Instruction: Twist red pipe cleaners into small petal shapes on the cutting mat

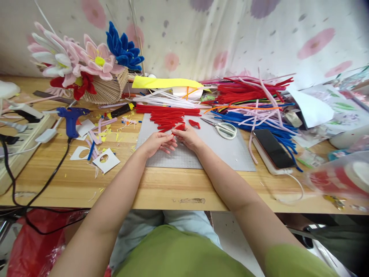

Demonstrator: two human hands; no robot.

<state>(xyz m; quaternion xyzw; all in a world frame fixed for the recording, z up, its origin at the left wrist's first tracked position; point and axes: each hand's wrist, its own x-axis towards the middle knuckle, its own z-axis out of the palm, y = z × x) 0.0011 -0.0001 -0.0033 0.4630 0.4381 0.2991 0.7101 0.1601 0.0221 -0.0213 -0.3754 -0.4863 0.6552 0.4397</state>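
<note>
My left hand [160,144] and my right hand [187,137] meet over a grey cutting mat [225,156]. Between the fingertips of both is a small bent piece of red pipe cleaner [180,127], partly covered by the fingers. The left thumb and index finger pinch one end while its other fingers stay loose. My right hand grips the upper part. Just beyond lie cut red pipe cleaners [164,115] in a row. A folded red petal-like piece [194,123] rests to the right, near scissors with pale handles [226,130].
At left are a blue glue gun [69,121] with a black cable, a power strip [25,154] and paper scraps [106,161]. Fuzzy flowers [99,61] stand behind. Bundled blue pipe cleaners [268,125], a phone [273,148] on a white block and a plastic cup [343,177] are at right.
</note>
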